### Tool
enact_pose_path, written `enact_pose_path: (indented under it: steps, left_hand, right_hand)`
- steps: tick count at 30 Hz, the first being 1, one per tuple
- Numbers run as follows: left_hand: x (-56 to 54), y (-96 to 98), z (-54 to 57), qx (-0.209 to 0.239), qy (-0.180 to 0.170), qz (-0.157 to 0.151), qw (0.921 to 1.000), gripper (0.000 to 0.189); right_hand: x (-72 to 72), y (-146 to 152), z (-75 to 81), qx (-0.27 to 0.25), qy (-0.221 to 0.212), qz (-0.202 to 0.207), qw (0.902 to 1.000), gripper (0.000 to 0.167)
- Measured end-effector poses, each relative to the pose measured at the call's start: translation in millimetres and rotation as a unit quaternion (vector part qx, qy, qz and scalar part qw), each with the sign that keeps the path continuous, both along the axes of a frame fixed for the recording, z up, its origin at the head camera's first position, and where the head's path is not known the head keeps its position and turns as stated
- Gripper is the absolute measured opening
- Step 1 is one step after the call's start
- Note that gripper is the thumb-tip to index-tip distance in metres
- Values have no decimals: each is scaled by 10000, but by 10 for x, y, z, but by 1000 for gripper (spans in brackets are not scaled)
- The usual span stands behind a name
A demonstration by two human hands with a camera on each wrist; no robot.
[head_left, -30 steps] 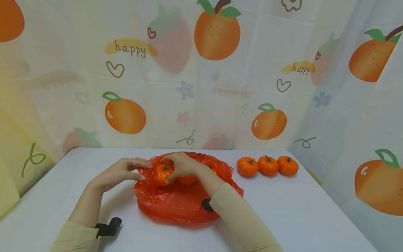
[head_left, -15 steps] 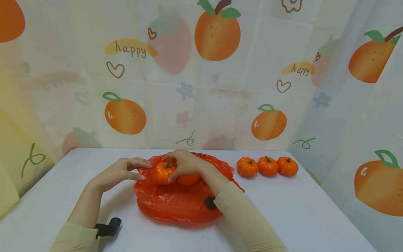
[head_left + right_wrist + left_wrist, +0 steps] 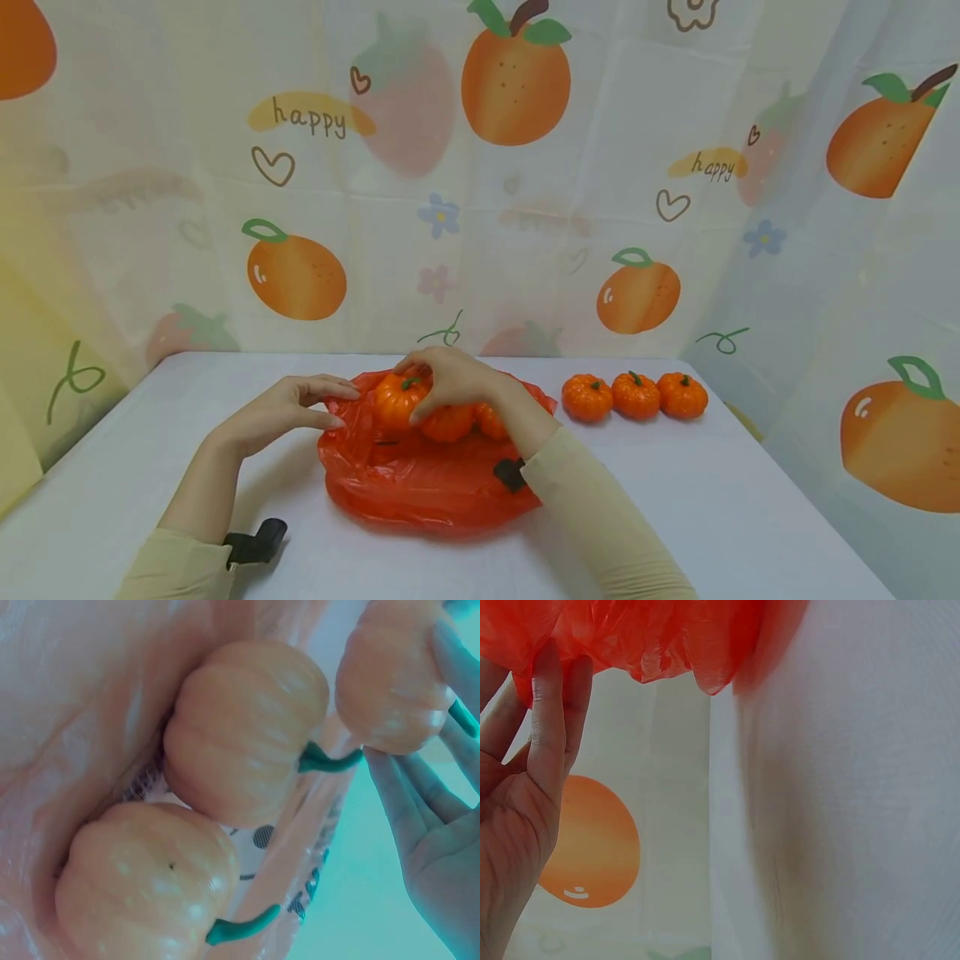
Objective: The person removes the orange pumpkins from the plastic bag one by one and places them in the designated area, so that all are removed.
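Pumpkin (image 3: 396, 406) at a red bag's (image 3: 427, 492) mouth.
Head: arched right hand (image 3: 456, 379) grips the pumpkin above a white table (image 3: 720, 500); fruit-print curtain (image 3: 517, 283) at twelve. Left wrist: left hand (image 3: 519, 802), nine o'clock, pinches the bag. Right wrist: gripped pumpkin, two o'clock.

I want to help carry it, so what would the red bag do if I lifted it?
The red bag would probably sag and crumple, since its thin-looking sides are wrinkled. The pumpkins inside might roll and bump, being rounded. Its shiny surface may feel slippery.
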State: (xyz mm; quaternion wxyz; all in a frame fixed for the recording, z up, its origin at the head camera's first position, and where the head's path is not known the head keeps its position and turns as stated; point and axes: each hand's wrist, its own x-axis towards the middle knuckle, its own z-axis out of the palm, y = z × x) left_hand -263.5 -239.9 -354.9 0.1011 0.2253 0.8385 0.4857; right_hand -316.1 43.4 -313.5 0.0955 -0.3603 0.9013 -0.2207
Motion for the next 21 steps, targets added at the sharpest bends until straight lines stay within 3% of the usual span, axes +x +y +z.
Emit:
enact_pose_path:
  steps: [21]
  left_hand:
    - [-19, -3, -19, -21, 16, 12, 10000, 38]
  right_hand:
    - [19, 345, 329, -767, -65, -141, 9969, 66]
